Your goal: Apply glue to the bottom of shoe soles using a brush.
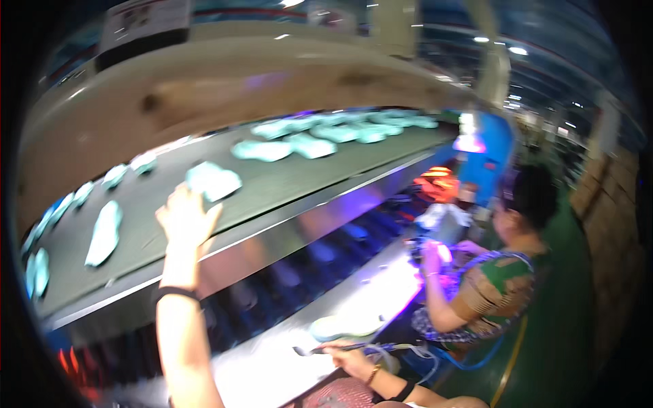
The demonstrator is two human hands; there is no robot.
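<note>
My left hand (pixel 185 219) reaches out over the dark conveyor belt, its thumb apart from its stretched-out fingers. Just beyond the fingertips lies a pale mint-green shoe sole (pixel 213 181); blur hides whether they touch it. My right hand (pixel 354 360) is low in the picture, closed around a slim dark brush-like tool (pixel 320 350) that points left over a bright worktop (pixel 272 364). Thin hoses run near that hand. Another pale sole (pixel 333 328) rests on the worktop just beyond the tool.
More pale green soles (pixel 313 145) lie along the belt (pixel 170 234), with a metal edge on its near side. Dark shoe-like shapes (pixel 286 272) fill a shelf beneath it. To the right, a co-worker (pixel 483 285) handles something under purple light. Brown boxes (pixel 615 224) are stacked at far right.
</note>
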